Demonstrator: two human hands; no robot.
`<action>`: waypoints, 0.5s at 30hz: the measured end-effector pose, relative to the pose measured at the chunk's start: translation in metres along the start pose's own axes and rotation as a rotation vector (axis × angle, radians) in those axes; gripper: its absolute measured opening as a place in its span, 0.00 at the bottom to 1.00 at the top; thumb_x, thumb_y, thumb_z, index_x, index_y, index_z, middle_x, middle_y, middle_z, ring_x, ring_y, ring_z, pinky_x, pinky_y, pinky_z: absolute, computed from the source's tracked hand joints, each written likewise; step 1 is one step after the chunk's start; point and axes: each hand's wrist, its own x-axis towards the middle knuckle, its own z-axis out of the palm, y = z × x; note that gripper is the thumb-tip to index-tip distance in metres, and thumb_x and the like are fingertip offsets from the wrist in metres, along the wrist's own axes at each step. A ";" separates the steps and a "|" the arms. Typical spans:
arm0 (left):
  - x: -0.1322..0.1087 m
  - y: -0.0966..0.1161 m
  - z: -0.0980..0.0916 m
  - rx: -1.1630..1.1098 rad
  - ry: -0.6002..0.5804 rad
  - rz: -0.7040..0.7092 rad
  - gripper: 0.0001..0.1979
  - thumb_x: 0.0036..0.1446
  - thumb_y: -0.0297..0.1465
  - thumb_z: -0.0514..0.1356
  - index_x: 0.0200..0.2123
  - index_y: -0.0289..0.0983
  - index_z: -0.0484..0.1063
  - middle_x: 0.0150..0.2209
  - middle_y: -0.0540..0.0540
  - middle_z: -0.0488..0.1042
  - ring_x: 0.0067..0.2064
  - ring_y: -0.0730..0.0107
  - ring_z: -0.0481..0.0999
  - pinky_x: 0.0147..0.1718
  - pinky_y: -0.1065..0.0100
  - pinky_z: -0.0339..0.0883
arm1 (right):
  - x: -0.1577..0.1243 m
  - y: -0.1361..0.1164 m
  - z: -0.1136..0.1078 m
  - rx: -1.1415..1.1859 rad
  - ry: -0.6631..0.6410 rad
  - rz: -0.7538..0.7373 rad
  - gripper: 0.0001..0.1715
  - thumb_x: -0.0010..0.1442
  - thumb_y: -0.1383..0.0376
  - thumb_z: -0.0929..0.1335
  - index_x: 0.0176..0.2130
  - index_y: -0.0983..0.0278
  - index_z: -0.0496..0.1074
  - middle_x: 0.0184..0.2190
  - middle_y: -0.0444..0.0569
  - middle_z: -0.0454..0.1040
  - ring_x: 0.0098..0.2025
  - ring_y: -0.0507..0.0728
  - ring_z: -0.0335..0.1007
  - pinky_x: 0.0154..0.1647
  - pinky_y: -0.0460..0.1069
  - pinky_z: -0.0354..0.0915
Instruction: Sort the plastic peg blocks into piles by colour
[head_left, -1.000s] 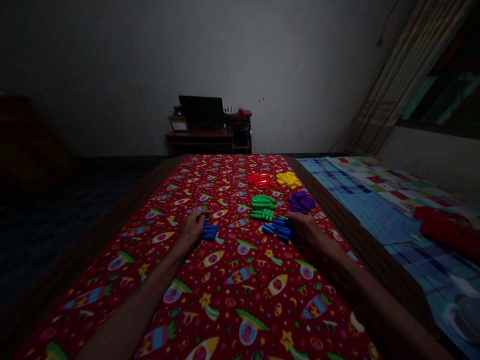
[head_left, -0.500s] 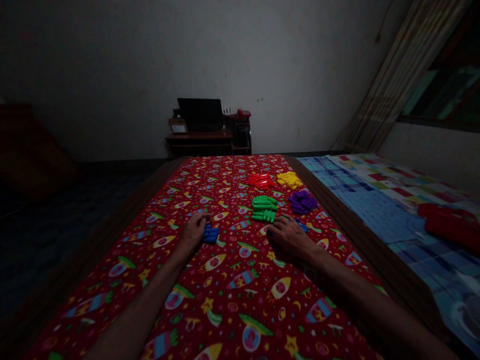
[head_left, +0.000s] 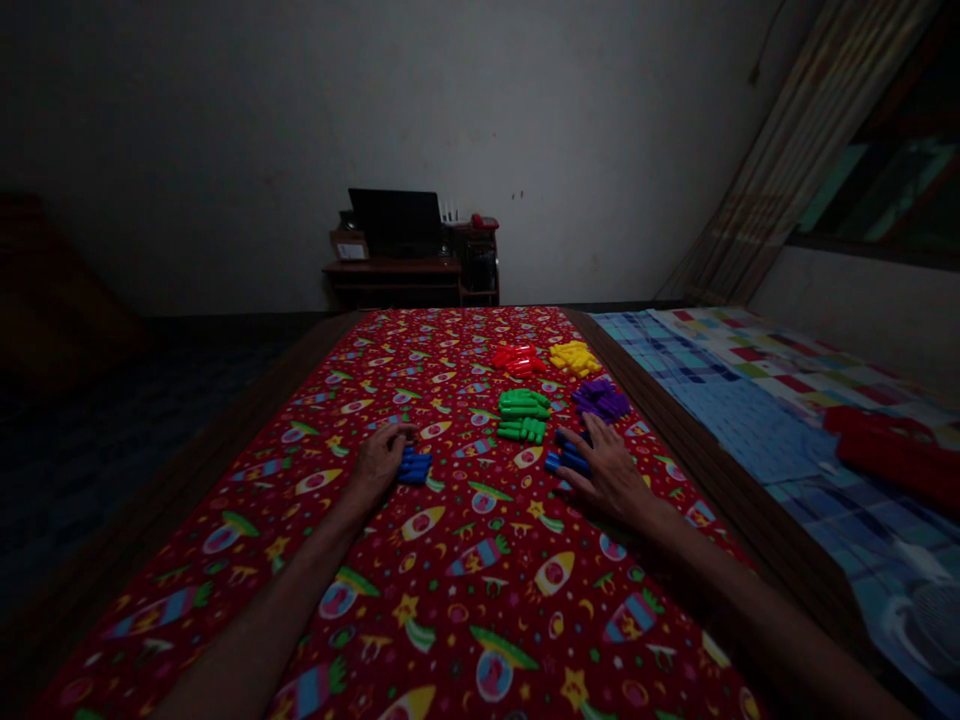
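On the red patterned cloth (head_left: pixel 450 540), my left hand (head_left: pixel 379 462) rests with curled fingers against a small row of blue pieces (head_left: pixel 415 466); whether it grips one cannot be made out. My right hand (head_left: pixel 609 470) has its fingers spread over another group of blue pieces (head_left: pixel 553 462), partly covering them. Green pieces (head_left: pixel 523 405) lie in rows left of my right hand. Just beyond that hand is a purple pile (head_left: pixel 600 398). Farther back are a red pile (head_left: pixel 519 360) and a yellow pile (head_left: pixel 574 358).
A small desk (head_left: pixel 394 268) with a dark monitor (head_left: pixel 397 222) stands against the far wall. To the right is a surface with blue checked cloth (head_left: pixel 697 380), bearing a red cloth item (head_left: pixel 892 455) and a fan-like object (head_left: pixel 937 610).
My right hand has moved slightly right and its fingers have spread, showing more of the blue pieces under it. My left hand stays beside its blue row. The view has shifted slightly.
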 end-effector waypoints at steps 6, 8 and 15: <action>0.002 -0.004 0.000 0.018 0.008 0.031 0.13 0.50 0.34 0.53 0.34 0.38 0.75 0.34 0.45 0.77 0.37 0.62 0.78 0.38 0.63 0.74 | -0.008 -0.003 0.011 0.003 -0.023 0.067 0.29 0.62 0.53 0.64 0.59 0.62 0.63 0.59 0.63 0.61 0.59 0.67 0.59 0.55 0.64 0.60; 0.002 -0.005 0.000 0.012 0.009 0.045 0.13 0.50 0.34 0.53 0.34 0.38 0.75 0.34 0.45 0.77 0.37 0.62 0.78 0.38 0.63 0.73 | -0.008 -0.005 0.011 0.011 -0.017 0.059 0.25 0.63 0.57 0.63 0.57 0.63 0.66 0.56 0.63 0.64 0.57 0.66 0.61 0.54 0.63 0.61; 0.002 -0.007 0.003 -0.086 0.021 -0.024 0.13 0.50 0.35 0.54 0.35 0.37 0.74 0.35 0.44 0.78 0.37 0.61 0.79 0.37 0.63 0.74 | 0.018 -0.030 -0.005 0.048 0.055 -0.021 0.20 0.62 0.62 0.64 0.53 0.64 0.68 0.57 0.62 0.65 0.58 0.66 0.59 0.59 0.65 0.56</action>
